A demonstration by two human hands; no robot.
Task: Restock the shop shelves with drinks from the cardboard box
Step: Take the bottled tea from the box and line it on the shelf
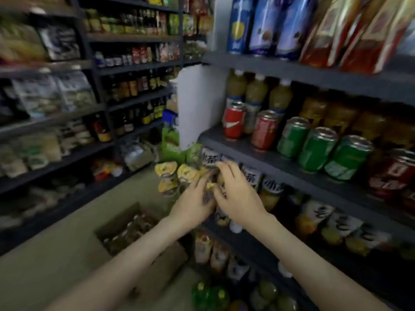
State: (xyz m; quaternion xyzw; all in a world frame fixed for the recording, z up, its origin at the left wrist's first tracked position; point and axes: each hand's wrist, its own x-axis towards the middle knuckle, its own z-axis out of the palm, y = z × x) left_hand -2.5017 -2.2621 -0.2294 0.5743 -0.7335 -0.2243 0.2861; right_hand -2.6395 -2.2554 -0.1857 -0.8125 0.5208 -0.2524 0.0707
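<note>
Drinks (177, 176) show in three spots, biggest first. Shop shelves (280, 167) run ahead and to the right of both hands, with red and green cans (314, 149) on the board above the hands. Cardboard box (116, 216) sits open on the floor below the left hand (193, 203); its contents are blurred. Yellow-lidded cluster is just past the left fingertips. Right hand (238, 196) meets the left at the shelf edge, its fingers curled over a small bottle (210, 187) between them. Left hand's hold is too blurred to tell. Judgement: a full bottle, heavy for its size, stiff smooth plastic, probably slippery. Take it round the body below the cap, not by the lid.
</note>
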